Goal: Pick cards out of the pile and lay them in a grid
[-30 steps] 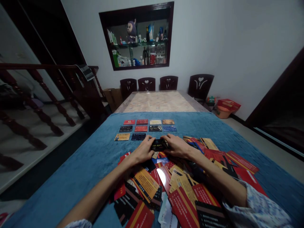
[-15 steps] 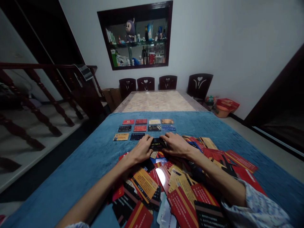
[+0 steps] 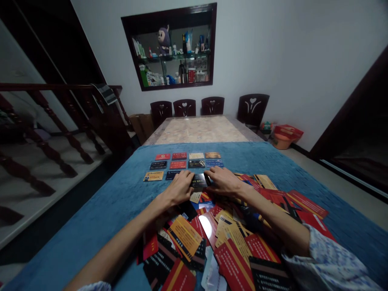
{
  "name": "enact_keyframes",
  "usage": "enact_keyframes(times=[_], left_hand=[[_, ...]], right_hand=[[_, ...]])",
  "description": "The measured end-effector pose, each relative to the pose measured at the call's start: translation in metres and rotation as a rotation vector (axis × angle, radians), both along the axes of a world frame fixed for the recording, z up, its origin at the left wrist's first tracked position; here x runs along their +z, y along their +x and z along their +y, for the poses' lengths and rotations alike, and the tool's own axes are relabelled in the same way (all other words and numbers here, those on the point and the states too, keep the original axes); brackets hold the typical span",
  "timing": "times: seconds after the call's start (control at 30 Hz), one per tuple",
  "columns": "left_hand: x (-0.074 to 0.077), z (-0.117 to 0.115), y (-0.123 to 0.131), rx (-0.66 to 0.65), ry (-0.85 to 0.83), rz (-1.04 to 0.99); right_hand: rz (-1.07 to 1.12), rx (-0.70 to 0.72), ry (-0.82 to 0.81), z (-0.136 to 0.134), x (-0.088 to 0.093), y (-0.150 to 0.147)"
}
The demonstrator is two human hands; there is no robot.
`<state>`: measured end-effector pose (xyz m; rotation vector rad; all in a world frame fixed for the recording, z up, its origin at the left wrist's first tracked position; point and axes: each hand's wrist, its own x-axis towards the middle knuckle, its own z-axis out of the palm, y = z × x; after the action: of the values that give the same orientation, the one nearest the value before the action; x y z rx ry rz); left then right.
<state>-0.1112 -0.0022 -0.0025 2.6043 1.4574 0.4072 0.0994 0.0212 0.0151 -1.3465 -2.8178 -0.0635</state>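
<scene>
Card of black plastic [image 3: 199, 181] was pinched between left hand [image 3: 179, 188] and right hand [image 3: 223, 182], ten multicoloured rectangular cards [image 3: 178, 165] rowed at eleven o'clock, a jumbled card heap [image 3: 232, 234] remaining at five.

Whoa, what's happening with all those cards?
A person is holding a black card by its two ends, with the left hand on one side and the right hand on the other. I can't tell whether it touches the blue cloth underneath. Just beyond the hands, ten cards lie in neat rows: four, four and two. Nearer the person, a messy pile of cards spreads out beneath the arms.
</scene>
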Motion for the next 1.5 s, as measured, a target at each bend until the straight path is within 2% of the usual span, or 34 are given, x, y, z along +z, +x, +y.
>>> enact_keyframes(times=[0.2,0.37,0.83,1.1,1.5], left_hand=[[0.007,0.02,0.0,-0.015,0.007,0.067],[0.004,0.044,-0.001,-0.015,0.028,0.088],[0.008,0.09,0.011,0.112,-0.017,0.293],[0.006,0.105,0.013,0.129,-0.026,0.33],[-0.001,0.12,0.011,0.124,-0.043,0.377]], right_hand=[[-0.037,-0.005,-0.004,0.018,0.006,-0.003],[-0.06,-0.034,0.0,0.037,0.005,-0.008],[-0.148,-0.069,0.028,0.09,0.001,-0.021],[-0.167,-0.072,0.002,0.111,-0.004,-0.025],[-0.209,-0.125,-0.067,0.122,-0.005,-0.031]])
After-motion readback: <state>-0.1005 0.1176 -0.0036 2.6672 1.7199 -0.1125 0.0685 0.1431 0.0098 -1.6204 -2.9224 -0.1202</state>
